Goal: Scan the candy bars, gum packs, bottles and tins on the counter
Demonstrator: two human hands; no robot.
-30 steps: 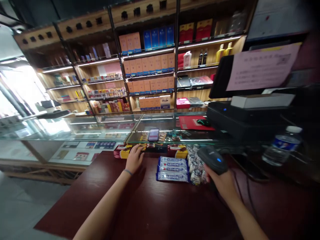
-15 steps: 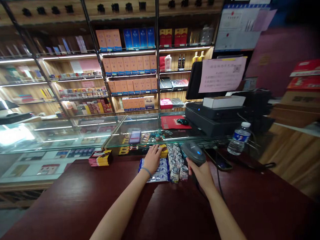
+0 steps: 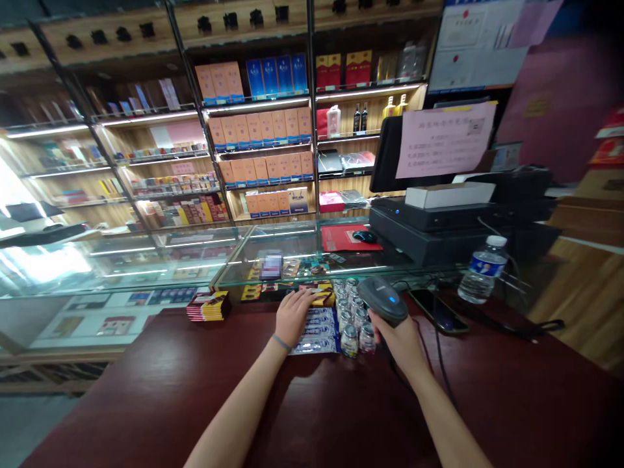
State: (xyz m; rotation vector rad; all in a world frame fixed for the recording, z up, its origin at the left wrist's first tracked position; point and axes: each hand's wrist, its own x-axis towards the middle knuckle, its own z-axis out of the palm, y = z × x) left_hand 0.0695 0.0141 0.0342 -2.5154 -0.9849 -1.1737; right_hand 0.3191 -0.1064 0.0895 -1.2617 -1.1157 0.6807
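Observation:
My right hand (image 3: 400, 340) is wrapped round the grip of a dark barcode scanner (image 3: 383, 299), which has a blue light lit on top. Its head is above the right side of two rows of small clear jars with silvery lids (image 3: 349, 340). My left hand (image 3: 292, 317) lies palm down with fingers stretched out over the left end of some blue-and-white packets (image 3: 319, 331). Its fingertips reach the yellow-and-dark packs (image 3: 324, 294) behind them; whether they touch is unclear. To the left sits a stack of red-and-yellow packs (image 3: 208, 306).
A glass display counter (image 3: 292, 237) runs behind the dark red tabletop (image 3: 146, 377). At right are a phone (image 3: 439, 312), a water bottle (image 3: 482, 270) and loose cables. A monitor (image 3: 387, 156) stands above a black cash drawer (image 3: 414, 237). A mouse (image 3: 364, 236) rests on a red mat.
The view has shifted a little, so the scene sits further right. My left hand has slid left across the blue-and-white packets, showing more of them. My right hand still holds the scanner over the jars.

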